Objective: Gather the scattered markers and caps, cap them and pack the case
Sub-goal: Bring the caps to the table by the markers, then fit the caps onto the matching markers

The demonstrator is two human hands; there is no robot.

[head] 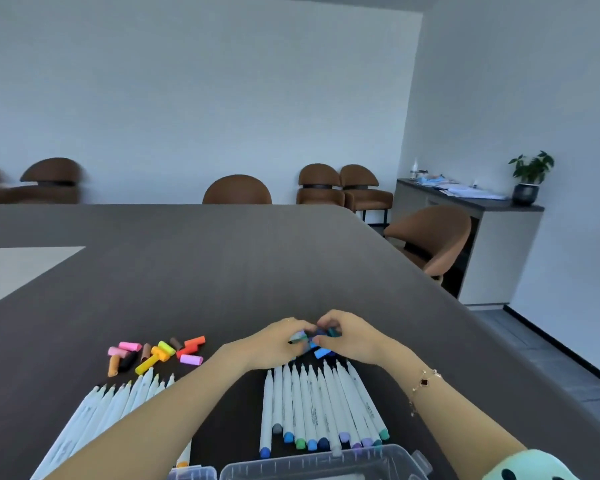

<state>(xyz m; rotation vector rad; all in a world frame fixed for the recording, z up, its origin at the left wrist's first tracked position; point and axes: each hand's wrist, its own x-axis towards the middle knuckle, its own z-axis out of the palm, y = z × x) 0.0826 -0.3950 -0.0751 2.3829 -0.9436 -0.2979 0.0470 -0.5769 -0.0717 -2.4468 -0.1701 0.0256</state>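
Note:
My left hand [278, 341] and my right hand [352, 337] meet over a small heap of blue and teal caps [321, 351] on the dark table [222, 265]. The left fingers grip a cap or marker tip; the right fingers pinch a dark blue cap. A row of white uncapped markers [319, 407] lies just below the hands, with blue, green and purple end caps toward me. Another row of white markers [111, 407] lies at the left, partly hidden by my left forearm. Pink, orange, yellow, brown and red caps [156, 353] lie scattered above that row.
A clear plastic case [323, 464] stands at the bottom edge, its lid part [193, 472] beside it. Brown chairs [430, 237] line the table's far and right sides. A cabinet with a potted plant [529, 178] is at the right wall.

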